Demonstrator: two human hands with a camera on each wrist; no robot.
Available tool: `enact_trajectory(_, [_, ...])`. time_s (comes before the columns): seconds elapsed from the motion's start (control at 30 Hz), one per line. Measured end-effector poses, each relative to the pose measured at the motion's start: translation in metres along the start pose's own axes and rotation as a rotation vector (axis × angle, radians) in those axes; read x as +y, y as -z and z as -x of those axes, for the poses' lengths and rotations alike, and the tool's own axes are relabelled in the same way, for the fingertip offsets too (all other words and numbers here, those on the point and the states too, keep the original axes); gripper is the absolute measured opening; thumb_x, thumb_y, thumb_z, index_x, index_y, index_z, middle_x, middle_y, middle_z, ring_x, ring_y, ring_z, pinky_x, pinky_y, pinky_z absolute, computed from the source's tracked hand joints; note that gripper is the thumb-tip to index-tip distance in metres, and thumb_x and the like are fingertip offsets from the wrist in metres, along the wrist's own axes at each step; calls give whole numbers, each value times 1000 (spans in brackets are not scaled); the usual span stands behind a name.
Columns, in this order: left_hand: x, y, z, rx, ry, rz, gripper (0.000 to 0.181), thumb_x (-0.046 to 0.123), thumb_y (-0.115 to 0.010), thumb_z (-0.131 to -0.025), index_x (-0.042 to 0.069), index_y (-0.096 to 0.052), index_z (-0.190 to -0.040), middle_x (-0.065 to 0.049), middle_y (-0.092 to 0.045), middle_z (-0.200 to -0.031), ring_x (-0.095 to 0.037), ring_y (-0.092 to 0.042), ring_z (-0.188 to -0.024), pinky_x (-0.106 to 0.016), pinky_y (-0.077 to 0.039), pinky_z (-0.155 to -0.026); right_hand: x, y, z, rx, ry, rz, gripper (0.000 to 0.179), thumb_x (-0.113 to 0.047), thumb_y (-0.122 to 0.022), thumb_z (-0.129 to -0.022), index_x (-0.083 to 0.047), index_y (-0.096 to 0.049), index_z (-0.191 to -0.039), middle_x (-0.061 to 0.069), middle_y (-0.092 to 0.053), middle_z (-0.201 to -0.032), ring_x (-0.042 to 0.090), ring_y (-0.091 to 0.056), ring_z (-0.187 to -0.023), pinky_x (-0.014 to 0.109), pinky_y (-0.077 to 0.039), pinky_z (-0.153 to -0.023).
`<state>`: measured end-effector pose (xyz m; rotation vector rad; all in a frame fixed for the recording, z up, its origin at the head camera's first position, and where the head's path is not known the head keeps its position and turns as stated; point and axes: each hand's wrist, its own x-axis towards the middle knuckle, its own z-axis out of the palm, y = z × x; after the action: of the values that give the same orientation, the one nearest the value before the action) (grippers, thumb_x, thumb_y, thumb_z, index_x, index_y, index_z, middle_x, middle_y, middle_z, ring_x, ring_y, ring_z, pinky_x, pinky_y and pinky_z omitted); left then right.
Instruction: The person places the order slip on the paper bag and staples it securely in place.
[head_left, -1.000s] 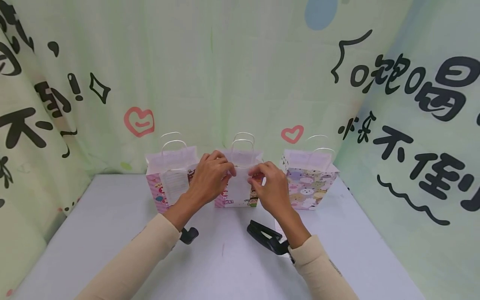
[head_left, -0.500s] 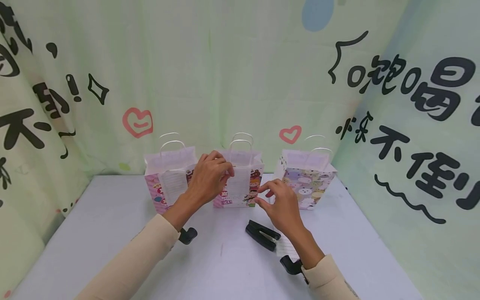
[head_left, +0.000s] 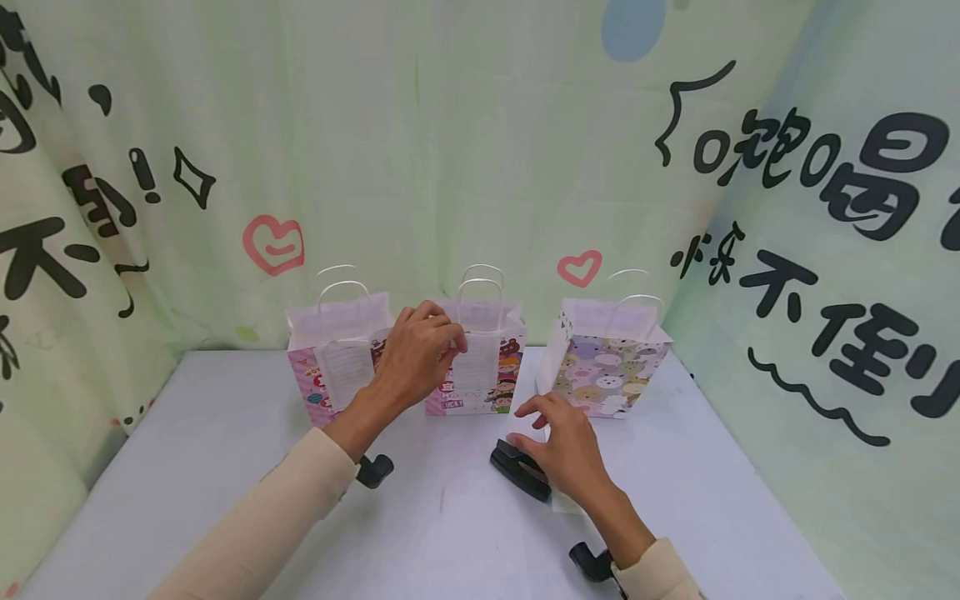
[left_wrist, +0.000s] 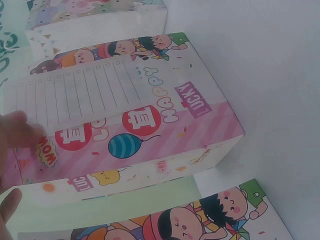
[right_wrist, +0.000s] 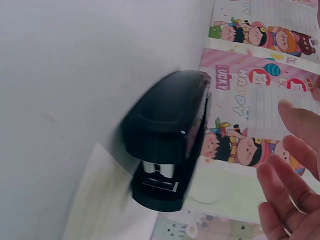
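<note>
My left hand (head_left: 420,354) is at the top edge of the middle paper gift bag (head_left: 510,371). It pinches a lined note sheet (left_wrist: 80,92) against the bag's upper rim, thumb in front and a finger behind in the left wrist view. The sheet lies flat over the bag's pink cartoon front. Lower and to the right, my right hand (head_left: 566,446) holds nothing, its thumb and fingers spread apart. Close by it, a black stapler (right_wrist: 165,130) lies on the table, partly covered by that hand in the head view.
A similar pink bag (head_left: 318,383) with a lined sheet on its front stands left. An animal-print bag (head_left: 611,379) stands right. More lined paper (right_wrist: 105,200) lies beside the stapler. A printed curtain (head_left: 487,167) hangs behind the white table (head_left: 450,533).
My right hand has let go of the sheet on the middle bag and come down and toward me, to the stapler. The left hand keeps its hold at the bag's top.
</note>
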<state>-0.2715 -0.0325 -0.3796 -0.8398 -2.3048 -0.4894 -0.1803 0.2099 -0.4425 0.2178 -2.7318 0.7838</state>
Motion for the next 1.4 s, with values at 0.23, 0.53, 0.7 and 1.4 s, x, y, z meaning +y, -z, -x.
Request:
enact_trajectory(0.23, [1,2,0,-25,5,1,5,10,-83,-90,15,-82,-91,-2,-82,-97,-22,-62,-105,-40,-50,-93,9,-7,10,-128,-21,1,45,-34,-96,-78,-23,-74,-116,2,-73,-117,16,-64,-98,38,-51,-83])
enact_trajectory(0.53, [1,2,0,-15,5,6,5,11,-83,-90,15,-83,-91,-1,-83,-97,-21,-62,-103,-39,-51,-92,15,-19,16,-223,-20,70,60,-42,-97,-75,-26,-70,-126,-5,-71,-116,14,-62,-103,46,-49,-96])
enact_trajectory(0.7, [1,2,0,-19,-2,2,5,11,-83,-90,15,-82,-91,-2,-82,-97,-22,-62,-103,-39,-51,-91,15,-23,17,-289,-39,91,60,-41,-97,-75,-25,-70,-127,-1,-72,-117,17,-60,-107,46,-49,-95])
enact_trajectory(1.4, [1,4,1,-38,5,11,3,13,-80,-93,14,-82,-92,-2,-82,-98,-22,-62,-105,-39,-50,-91,8,-26,16,-359,-59,158,65,-33,-100,-71,-16,-70,-126,4,-69,-119,21,-59,-112,46,-53,-98])
